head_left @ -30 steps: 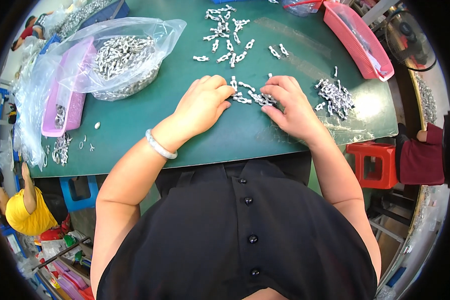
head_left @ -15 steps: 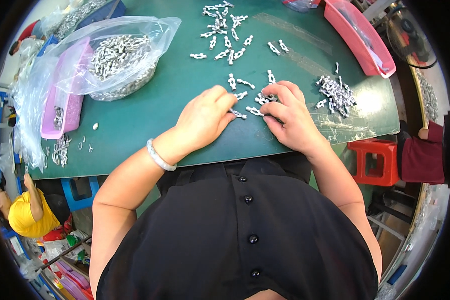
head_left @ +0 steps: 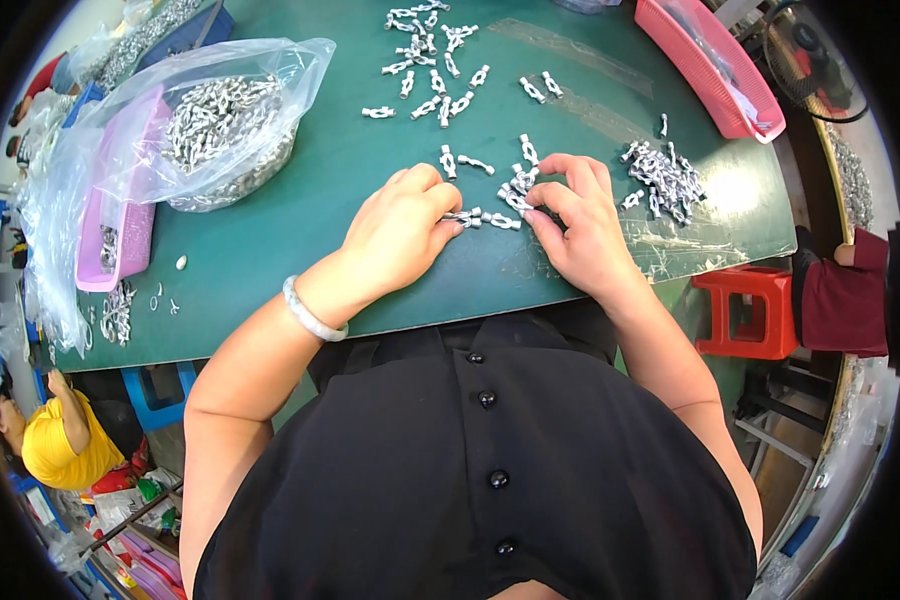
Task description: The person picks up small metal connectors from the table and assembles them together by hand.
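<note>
My left hand (head_left: 395, 232), with a pale bangle (head_left: 315, 312) on its wrist, pinches a small silver metal fitting (head_left: 461, 217) between thumb and fingers. Just right of it lies another such fitting (head_left: 500, 220) on the green table, its end close to the first; I cannot tell if they touch. My right hand (head_left: 588, 228) has thumb and fingertips closed on a fitting (head_left: 516, 199) with an oval opening. More fittings lie at its fingertips, partly hidden. Beyond my hands are a few loose ones, among them an upright-lying fitting (head_left: 528, 150) and a slanted one (head_left: 476, 163).
A heap of fittings (head_left: 667, 185) lies to the right, with scattered ones (head_left: 430, 60) at the far middle. At left stand a clear bag of fittings (head_left: 225, 130) and a purple basket (head_left: 135, 243). A pink basket (head_left: 705, 70) sits far right. Other people are seated at both sides.
The whole view has shifted slightly. The fitting in my left hand shows more and lies nearly end to end with the one beside it. My right fingertips have shifted among the fittings there.
</note>
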A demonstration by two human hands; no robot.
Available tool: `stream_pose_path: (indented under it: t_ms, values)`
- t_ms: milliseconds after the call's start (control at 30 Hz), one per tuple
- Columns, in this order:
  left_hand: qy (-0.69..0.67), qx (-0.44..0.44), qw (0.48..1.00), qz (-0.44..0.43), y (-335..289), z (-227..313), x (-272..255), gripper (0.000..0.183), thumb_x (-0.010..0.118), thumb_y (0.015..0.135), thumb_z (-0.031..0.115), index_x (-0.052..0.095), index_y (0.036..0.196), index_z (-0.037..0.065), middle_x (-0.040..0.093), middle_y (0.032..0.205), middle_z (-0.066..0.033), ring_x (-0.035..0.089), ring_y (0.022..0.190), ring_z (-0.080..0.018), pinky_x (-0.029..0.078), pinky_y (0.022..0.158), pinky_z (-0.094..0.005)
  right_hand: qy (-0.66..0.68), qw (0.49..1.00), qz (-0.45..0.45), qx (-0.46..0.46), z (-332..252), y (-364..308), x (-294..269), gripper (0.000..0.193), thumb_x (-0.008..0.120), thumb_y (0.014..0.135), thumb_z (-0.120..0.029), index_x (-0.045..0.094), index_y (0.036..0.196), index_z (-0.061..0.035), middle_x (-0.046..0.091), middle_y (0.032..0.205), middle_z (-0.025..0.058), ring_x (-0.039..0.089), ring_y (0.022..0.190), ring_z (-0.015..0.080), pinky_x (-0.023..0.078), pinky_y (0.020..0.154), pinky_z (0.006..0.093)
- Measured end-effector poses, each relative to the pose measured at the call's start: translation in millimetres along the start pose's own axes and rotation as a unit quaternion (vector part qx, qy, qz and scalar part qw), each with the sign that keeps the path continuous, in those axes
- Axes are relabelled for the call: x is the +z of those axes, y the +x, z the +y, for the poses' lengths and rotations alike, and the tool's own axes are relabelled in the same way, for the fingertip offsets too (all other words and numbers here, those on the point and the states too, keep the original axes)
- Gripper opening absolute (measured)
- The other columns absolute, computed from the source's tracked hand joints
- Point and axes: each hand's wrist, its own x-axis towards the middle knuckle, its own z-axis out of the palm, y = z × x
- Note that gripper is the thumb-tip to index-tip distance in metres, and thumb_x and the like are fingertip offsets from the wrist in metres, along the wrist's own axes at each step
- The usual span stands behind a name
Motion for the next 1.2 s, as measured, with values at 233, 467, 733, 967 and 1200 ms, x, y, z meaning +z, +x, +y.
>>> stream_pose_path:
  t_ms: [233, 467, 733, 967, 1200]
  values:
    - [-0.043, 0.044, 0.996, -0.064, -6.3, 3.8, -5.7, 0.014, 0.067, 0.073, 0.009, 0.062, 0.086, 0.006, 0.054, 0.088, -0.0081, 0.054, 0.086, -0.0281, 0.045, 0.074, -0.0363, 0.010, 1.000, -0.006, -0.012, -4.8, -4.9, -0.8, 0.016, 0.067, 0.068, -0.003, 0.058, 0.082, -0.0041, 0.053, 0.106, 0.0104, 0.046, 0.103, 0.0320, 0.039, 0.086, 0.0410]
    - [-0.023, 0.075, 0.996, -0.029, 4.5, 12.6, 4.7, 0.032, 0.070, 0.071, 0.010, 0.058, 0.100, 0.005, 0.054, 0.094, -0.0084, 0.054, 0.090, -0.0292, 0.045, 0.077, -0.0371, 0.001, 0.999, 0.000, 0.048, -8.6, -2.7, 0.1, 0.016, 0.068, 0.070, -0.008, 0.062, 0.083, -0.0024, 0.053, 0.105, 0.0110, 0.046, 0.102, 0.0312, 0.038, 0.087, 0.0406]
    - [0.004, 0.059, 0.997, -0.050, 9.8, 14.2, 8.2, 0.035, 0.071, 0.070, 0.013, 0.056, 0.101, 0.005, 0.054, 0.097, -0.0094, 0.053, 0.093, -0.0296, 0.045, 0.079, -0.0379, -0.066, 0.996, -0.041, 0.034, -7.5, 5.8, -0.2, 0.020, 0.067, 0.071, -0.010, 0.066, 0.089, -0.0024, 0.052, 0.108, 0.0120, 0.046, 0.103, 0.0314, 0.038, 0.088, 0.0406]
    - [0.014, 0.075, 0.994, -0.084, 10.7, 13.7, 2.7, 0.028, 0.071, 0.069, 0.014, 0.056, 0.092, 0.006, 0.054, 0.092, -0.0091, 0.054, 0.091, -0.0283, 0.044, 0.077, -0.0384, -0.073, 0.996, -0.046, 0.012, -11.2, 8.5, 0.1, 0.016, 0.066, 0.070, -0.008, 0.065, 0.085, -0.0029, 0.053, 0.107, 0.0116, 0.046, 0.102, 0.0310, 0.039, 0.086, 0.0401]
    - [-0.004, 0.030, 0.995, -0.090, 8.5, 15.7, 0.1, 0.031, 0.071, 0.069, 0.012, 0.055, 0.094, 0.004, 0.055, 0.091, -0.0116, 0.056, 0.085, -0.0315, 0.046, 0.073, -0.0389, -0.028, 0.999, -0.027, 0.010, -8.9, 7.5, -6.5, 0.016, 0.067, 0.070, -0.010, 0.063, 0.084, -0.0034, 0.054, 0.096, 0.0092, 0.050, 0.094, 0.0285, 0.039, 0.081, 0.0392]
